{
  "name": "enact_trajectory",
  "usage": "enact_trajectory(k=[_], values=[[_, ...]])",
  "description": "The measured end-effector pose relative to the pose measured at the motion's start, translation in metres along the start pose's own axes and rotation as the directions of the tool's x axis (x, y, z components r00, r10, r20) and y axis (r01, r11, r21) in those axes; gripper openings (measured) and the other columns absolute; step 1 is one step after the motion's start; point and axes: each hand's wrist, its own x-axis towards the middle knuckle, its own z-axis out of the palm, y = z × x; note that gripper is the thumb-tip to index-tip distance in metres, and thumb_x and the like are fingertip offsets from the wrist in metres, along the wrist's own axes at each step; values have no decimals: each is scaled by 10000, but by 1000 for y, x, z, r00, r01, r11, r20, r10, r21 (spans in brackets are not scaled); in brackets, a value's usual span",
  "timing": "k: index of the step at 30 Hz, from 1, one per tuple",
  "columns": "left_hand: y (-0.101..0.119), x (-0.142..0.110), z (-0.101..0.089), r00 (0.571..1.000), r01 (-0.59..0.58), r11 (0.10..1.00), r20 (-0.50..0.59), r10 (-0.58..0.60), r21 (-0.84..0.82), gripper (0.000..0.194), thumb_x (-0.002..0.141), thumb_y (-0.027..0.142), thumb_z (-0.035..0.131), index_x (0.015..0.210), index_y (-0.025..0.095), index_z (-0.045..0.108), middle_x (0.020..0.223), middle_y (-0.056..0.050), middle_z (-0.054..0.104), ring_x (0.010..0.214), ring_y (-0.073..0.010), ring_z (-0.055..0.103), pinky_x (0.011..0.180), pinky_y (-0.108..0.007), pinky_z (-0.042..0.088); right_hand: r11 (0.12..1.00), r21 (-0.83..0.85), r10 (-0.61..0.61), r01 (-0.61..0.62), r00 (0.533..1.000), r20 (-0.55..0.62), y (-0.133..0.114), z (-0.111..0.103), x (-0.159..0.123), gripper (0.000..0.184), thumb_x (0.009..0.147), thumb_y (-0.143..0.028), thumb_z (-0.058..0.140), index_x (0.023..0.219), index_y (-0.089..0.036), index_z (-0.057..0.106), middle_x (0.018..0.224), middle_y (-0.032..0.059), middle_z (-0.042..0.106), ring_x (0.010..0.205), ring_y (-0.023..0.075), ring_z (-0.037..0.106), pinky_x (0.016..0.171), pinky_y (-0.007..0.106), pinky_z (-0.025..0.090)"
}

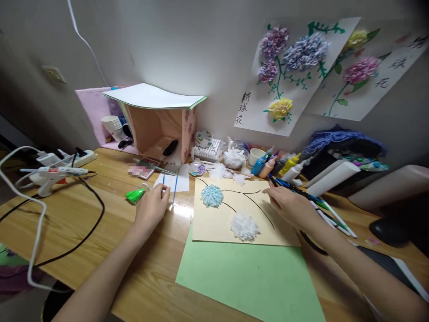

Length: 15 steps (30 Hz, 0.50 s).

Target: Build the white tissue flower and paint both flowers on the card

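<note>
Left hand (153,205): left of the frame's centre, we had it near the white paper (185,182), fingers curled inward; we could not tell whether they gripped anything.
Right hand (284,201): right of centre, we had it at the right side of the cream card (207,227), fingers bent; whether they grasped anything, we could not tell.
Card: it lay mid-frame, and on it we saw a blue flower (212,196), a white flower (245,226) and thin dark lines (248,193).
Green sheet (248,277): it showed below the card, lower middle.
Green packet (134,196): we saw it just beside our left hand.
Glue gun (55,173): far left.
</note>
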Motion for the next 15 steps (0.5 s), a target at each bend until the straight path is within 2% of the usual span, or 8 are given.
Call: enact_trajectory(k=[3,5,8,10,12,15], values=[[-16,13,-4,998,36,997,-55,-32,73,271,864,370,437,873,173,622,816,-120,701,813,-283,636,616,-297,359,974,207,-63,86,991,-114,-42,-14,30,248,897,-188,407,999,-171,633,961,76,713,900,206,659,738,288,479],[-23,19,1,999,24,996,-39,-21,82,249,846,370,476,818,176,628,782,-105,705,772,-262,638,598,-282,351,941,325,-70,97,993,-94,-69,-19,59,241,897,-200,416,1000,-169,632,964,77,711,889,197,652,763,282,464],[-25,21,10,1000,-11,998,-16,12,67,238,843,363,487,771,183,624,756,-80,704,713,-223,633,570,-263,337,902,421,59,-97,993,103,-99,-15,109,217,875,-205,471,1005,-176,642,1019,96,698,942,214,632,772,281,434],[-22,19,15,999,-37,998,-8,38,47,237,849,354,479,753,186,617,742,-64,701,691,-203,626,563,-254,332,886,429,115,-178,979,169,-110,-5,141,208,861,-192,485,960,-152,663,966,115,712,890,223,648,737,281,432],[-19,16,18,998,-62,998,2,62,21,241,854,350,471,738,190,609,737,-50,700,691,-188,624,567,-246,336,862,428,186,-273,954,235,-115,8,167,228,869,-179,464,846,-118,682,854,133,719,847,230,657,707,277,435],[-14,13,21,996,-85,996,18,86,-17,251,860,354,460,724,195,598,720,-37,694,691,-180,620,571,-238,340,808,427,260,-406,896,359,-116,27,190,267,885,-217,487,741,-85,669,729,131,694,775,213,662,697,276,462]])
